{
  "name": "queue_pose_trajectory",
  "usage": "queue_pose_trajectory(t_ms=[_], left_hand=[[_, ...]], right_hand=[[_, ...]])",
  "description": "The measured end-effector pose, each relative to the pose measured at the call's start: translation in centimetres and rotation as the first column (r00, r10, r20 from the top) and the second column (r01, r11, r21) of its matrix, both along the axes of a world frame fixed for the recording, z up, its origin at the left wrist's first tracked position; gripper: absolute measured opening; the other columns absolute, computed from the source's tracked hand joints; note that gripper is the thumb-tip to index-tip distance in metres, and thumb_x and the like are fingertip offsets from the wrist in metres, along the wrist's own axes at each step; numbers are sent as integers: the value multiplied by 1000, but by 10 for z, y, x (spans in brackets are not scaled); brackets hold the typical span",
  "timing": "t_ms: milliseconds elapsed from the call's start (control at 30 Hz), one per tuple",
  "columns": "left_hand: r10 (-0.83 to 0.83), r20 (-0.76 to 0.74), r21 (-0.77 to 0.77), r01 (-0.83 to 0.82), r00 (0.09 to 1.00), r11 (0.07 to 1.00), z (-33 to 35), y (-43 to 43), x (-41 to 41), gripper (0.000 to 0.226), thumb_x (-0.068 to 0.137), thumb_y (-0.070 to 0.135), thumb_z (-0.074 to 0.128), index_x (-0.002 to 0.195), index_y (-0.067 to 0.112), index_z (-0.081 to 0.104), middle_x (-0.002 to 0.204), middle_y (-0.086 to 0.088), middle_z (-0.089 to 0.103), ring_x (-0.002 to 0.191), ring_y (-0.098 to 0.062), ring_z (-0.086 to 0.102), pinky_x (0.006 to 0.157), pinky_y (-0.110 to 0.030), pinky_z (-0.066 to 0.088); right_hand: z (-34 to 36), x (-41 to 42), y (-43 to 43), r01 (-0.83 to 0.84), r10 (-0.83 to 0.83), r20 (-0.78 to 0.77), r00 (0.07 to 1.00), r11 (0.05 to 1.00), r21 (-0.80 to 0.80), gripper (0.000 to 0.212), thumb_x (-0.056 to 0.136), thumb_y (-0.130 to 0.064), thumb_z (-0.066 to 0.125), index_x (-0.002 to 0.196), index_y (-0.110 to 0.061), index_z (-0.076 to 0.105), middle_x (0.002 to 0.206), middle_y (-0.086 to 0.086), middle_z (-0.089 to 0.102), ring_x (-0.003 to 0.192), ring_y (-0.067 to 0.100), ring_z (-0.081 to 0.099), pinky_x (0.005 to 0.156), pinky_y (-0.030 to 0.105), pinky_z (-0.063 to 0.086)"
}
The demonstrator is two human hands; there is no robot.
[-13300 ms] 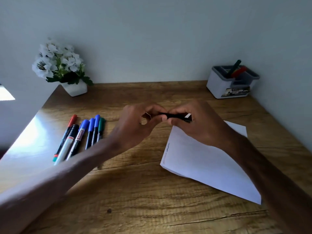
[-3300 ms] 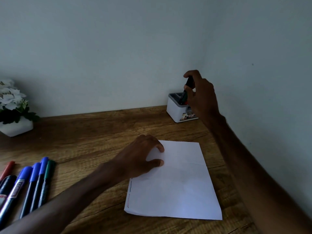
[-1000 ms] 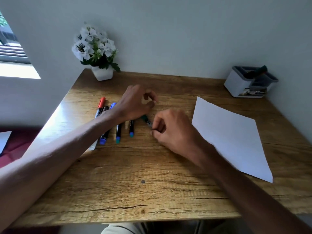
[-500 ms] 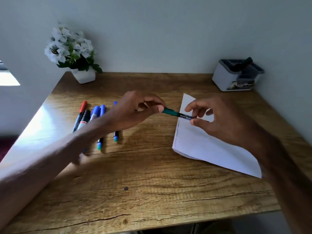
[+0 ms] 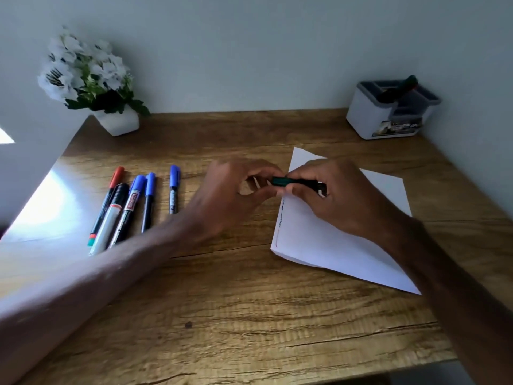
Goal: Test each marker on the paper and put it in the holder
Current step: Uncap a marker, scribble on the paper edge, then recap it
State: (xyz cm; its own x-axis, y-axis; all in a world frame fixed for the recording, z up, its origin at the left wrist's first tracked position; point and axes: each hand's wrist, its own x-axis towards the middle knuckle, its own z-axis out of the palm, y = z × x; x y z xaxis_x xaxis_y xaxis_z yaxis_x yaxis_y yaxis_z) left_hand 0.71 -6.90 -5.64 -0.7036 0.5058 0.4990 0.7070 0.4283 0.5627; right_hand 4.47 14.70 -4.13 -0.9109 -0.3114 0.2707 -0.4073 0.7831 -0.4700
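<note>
A green-capped marker (image 5: 288, 182) is held level above the left edge of the white paper (image 5: 333, 245). My left hand (image 5: 236, 195) pinches its green cap end and my right hand (image 5: 341, 195) grips its dark barrel. Several other markers (image 5: 130, 204) lie in a row on the desk to the left, with red, black and blue caps. The white and grey holder (image 5: 388, 118) stands at the back right corner with markers leaning in it.
A white pot of white flowers (image 5: 91, 87) stands at the back left corner. Walls close off the desk (image 5: 222, 301) at the back and right. Bright light falls on the desk's left edge.
Both hands have closed in on the green marker, which now sits level over the paper's left edge. The view has shifted slightly.
</note>
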Motion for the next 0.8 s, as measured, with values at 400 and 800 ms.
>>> queue_pose_trajectory(t_ms=[400, 800], left_hand=[[-14, -138, -3, 13, 990, 1000, -7, -4, 4, 24, 88, 18, 79, 111, 14, 74, 97, 11, 70, 78, -4, 66, 70, -20, 56], [75, -130, -166, -97, 989, 981, -14, -3, 0, 31, 109, 32, 46, 128, 10, 57, 108, -7, 70, 91, -18, 64, 72, -42, 57]], right_hand=[[-9, 6, 8, 24, 3, -226, 974, 993, 115, 36, 97, -44, 61, 126, -26, 73, 89, -1, 80, 65, 16, 67, 53, 31, 50], [-7, 3, 16, 101, -117, -94, 989, 981, -165, 17, 107, -10, 43, 104, -18, 58, 75, -4, 64, 61, 10, 57, 57, 24, 44]])
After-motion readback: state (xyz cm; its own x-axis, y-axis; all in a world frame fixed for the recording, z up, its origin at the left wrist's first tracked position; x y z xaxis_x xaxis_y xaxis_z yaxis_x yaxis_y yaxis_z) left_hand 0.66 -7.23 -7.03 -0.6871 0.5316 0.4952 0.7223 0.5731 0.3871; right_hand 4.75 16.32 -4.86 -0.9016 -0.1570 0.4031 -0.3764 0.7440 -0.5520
